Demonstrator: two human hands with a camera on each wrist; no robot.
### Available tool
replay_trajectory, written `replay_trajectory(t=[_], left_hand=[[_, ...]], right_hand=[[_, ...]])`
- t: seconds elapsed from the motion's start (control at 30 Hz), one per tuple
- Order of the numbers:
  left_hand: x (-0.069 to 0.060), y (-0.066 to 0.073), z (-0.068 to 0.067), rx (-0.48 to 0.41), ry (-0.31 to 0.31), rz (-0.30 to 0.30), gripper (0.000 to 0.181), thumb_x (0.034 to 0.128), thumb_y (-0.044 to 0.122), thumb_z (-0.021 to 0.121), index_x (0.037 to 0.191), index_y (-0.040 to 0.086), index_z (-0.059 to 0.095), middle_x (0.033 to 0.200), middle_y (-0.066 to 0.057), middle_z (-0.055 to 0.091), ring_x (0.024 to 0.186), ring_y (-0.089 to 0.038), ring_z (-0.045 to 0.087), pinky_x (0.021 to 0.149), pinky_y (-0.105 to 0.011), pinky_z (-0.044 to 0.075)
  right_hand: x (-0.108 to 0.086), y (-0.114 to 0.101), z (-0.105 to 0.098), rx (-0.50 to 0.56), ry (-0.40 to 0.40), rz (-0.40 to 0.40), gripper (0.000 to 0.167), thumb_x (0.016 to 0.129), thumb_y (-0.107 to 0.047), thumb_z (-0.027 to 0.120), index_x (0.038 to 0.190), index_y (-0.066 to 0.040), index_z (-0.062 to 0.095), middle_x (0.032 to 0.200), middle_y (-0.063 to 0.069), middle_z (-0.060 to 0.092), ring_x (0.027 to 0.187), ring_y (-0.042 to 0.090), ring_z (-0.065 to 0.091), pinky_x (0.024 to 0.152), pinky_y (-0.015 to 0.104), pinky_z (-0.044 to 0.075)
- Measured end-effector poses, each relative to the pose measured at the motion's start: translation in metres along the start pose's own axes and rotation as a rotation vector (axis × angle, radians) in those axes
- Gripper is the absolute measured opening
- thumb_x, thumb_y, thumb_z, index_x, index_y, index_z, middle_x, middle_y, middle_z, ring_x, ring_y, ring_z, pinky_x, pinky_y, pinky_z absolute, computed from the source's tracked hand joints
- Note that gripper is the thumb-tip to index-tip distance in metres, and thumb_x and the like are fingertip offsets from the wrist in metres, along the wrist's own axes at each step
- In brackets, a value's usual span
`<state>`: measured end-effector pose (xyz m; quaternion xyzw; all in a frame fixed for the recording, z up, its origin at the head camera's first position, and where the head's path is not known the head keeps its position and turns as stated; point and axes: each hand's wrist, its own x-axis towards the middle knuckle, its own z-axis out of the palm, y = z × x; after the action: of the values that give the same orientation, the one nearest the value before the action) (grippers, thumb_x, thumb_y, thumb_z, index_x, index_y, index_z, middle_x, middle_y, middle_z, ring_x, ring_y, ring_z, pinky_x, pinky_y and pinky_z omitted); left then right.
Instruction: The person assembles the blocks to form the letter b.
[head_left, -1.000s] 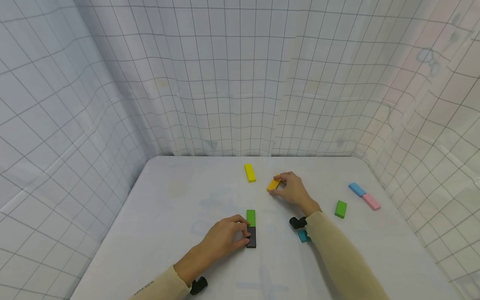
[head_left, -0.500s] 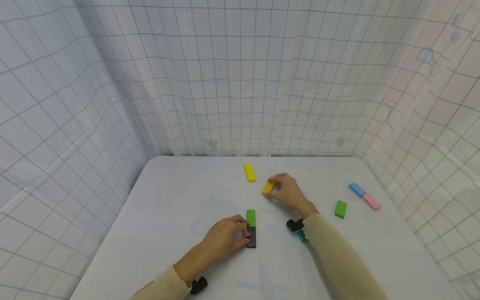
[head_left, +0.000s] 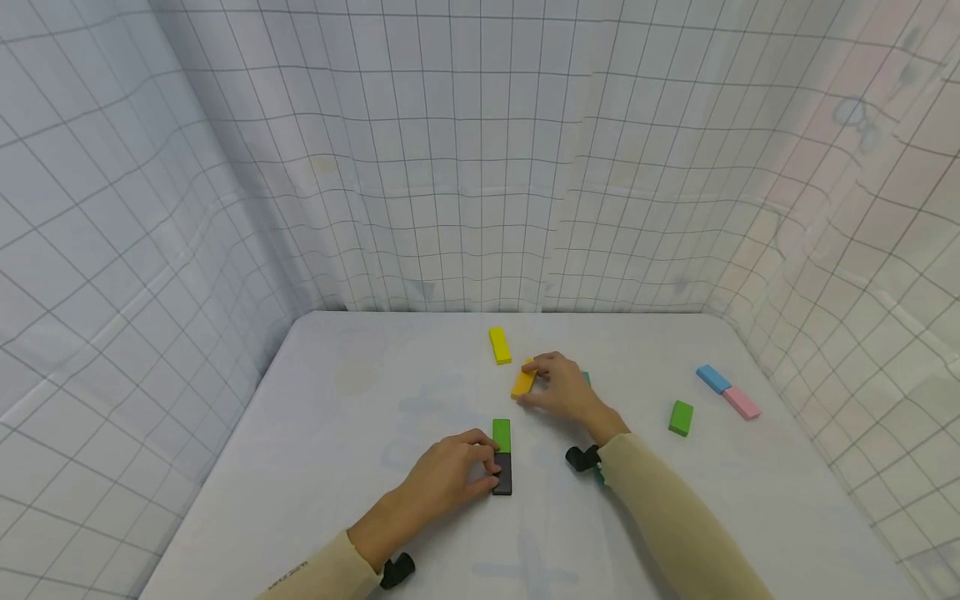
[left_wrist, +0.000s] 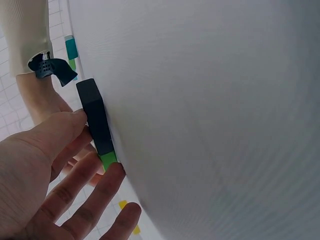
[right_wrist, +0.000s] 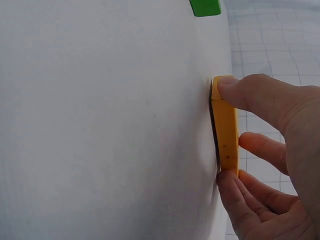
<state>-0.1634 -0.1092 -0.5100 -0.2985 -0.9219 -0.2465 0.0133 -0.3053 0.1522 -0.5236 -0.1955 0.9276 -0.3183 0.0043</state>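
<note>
Orange block (head_left: 522,382) in hand, a person works at a white table (head_left: 360,400). From where I stand, it sits near the yellow block (head_left: 500,346), on the table or barely above it; I cannot tell which. The right hand (head_left: 562,392) has it lengthwise — thumb against the near end, fingers at the far end, parted as wide as the block is long. The left hand (head_left: 442,475), half spread with its fingers loosely bent, touches the side of a black block (head_left: 505,475) that lies end to end with a green block (head_left: 501,433); it is not wrapped around either.

The orange piece, small and flecked with dark specks, looks stiff and light, likely smooth enough to slip under a careless touch but hardly fragile. The two ends seem a sound hold; the long sides would offer a narrower grip. Off to the right lie a blue block (head_left: 713,379) and a pink block (head_left: 742,402), touching.
</note>
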Motion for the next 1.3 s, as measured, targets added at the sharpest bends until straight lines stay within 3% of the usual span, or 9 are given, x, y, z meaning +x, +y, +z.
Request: replay_trajectory(t=[0.97, 1.3], left_hand=[[0.0, -0.002, 0.0, -0.027, -0.001, 0.012, 0.013, 0.0988, 0.016, 0.096, 0.094, 0.019, 0.084, 0.129, -0.002, 0.083, 0.114, -0.021, 0.084, 0.1, -0.043, 0.07], [0.0, -0.001, 0.0, -0.018, -0.007, 0.008, 0.014, 0.0989, 0.017, 0.096, 0.094, 0.019, 0.083, 0.13, -0.002, 0.083, 0.115, -0.021, 0.084, 0.1, -0.043, 0.071]], right_hand=[[-0.001, -0.023, 0.007, 0.021, -0.144, -0.05, 0.06, 0.097, -0.042, 0.099, 0.147, -0.015, 0.081, 0.164, 0.008, 0.071, 0.141, 0.03, 0.075, 0.125, 0.05, 0.06], [-0.001, -0.025, 0.005, 0.025, -0.175, -0.07, 0.052, 0.103, -0.035, 0.093, 0.149, -0.014, 0.08, 0.167, 0.01, 0.068, 0.144, 0.032, 0.074, 0.125, 0.051, 0.06]])
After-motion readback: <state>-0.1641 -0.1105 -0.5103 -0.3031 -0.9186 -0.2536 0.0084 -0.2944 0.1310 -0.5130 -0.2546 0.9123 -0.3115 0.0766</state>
